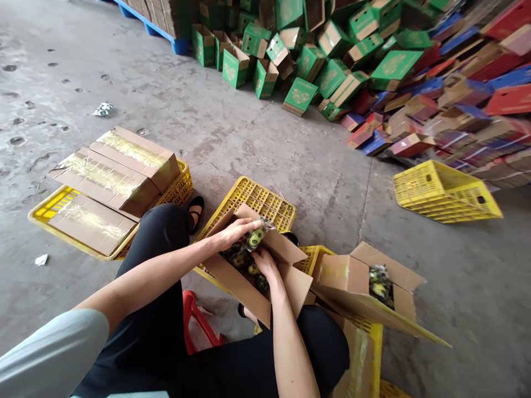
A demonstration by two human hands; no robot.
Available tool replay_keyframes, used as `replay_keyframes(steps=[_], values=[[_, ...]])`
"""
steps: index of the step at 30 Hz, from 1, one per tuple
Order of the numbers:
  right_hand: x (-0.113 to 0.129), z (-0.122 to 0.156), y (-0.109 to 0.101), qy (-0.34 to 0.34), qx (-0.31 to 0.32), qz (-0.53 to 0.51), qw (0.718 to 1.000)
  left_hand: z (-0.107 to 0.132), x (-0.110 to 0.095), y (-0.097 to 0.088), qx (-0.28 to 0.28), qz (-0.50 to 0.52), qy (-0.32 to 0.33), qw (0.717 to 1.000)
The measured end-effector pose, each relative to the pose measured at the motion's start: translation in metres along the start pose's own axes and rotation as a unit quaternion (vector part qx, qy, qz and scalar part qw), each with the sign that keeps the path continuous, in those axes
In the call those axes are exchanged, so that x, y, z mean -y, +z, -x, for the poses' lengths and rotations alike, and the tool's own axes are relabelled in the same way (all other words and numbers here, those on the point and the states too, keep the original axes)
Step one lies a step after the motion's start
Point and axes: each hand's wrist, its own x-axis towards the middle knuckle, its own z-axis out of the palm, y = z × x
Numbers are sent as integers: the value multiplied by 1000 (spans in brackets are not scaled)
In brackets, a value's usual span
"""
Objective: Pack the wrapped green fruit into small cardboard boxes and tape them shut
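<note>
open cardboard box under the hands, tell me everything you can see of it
The open box looks like plain brown cardboard. Its top flaps are spread outward, and its opening faces up. It sits between the person's legs, seemingly on a yellow crate. Inside are dark-and-green round pieces, at least some clear-wrapped. The left hand lies on a clear packet at the opening; the right hand reaches inside. The box's bottom is hidden.

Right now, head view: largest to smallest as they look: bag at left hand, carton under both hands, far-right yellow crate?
1. Carton
2. Yellow crate
3. Bag
Yellow crate is farther off; true carton-crate order unsure.
</note>
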Motion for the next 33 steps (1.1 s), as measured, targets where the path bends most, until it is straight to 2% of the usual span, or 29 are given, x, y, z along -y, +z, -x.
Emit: replay_keyframes(steps=[4, 8, 13, 16, 18, 20, 23, 28, 31, 33], values=[[6, -2, 3, 47, 29, 11, 998, 2, 0, 2, -4, -16, 2, 1000], [15, -1, 0, 39, 32, -3, 999, 4, 1, 4, 5, -26, 3, 1000], [24, 10, -15, 8, -5, -17, 1000, 9, -9, 4, 8, -57, -2, 998], [23, 25, -28, -23, -42, -26, 999, 13, -18, 3, -7, -78, 21, 997], [18, 37, -38, -57, -84, -73, 992, 15, -22, 1, -15, -109, 45, 993], [12, 48, -49, -60, -103, -162, 980, 14, -23, -2, -18, -153, 66, 986], [6, 58, -60, -30, -96, -267, 958, 7, -15, -5, -27, -229, 95, 968], [3, 57, -64, -19, -98, -320, 942, -7, 5, -4, -38, -315, 179, 931], [1, 55, -64, -13, -110, -324, 940, -4, 9, 1, -86, -383, 262, 882], [-1, 55, -64, -3, -119, -320, 940, 5, 11, 6, -90, -417, 297, 854]])
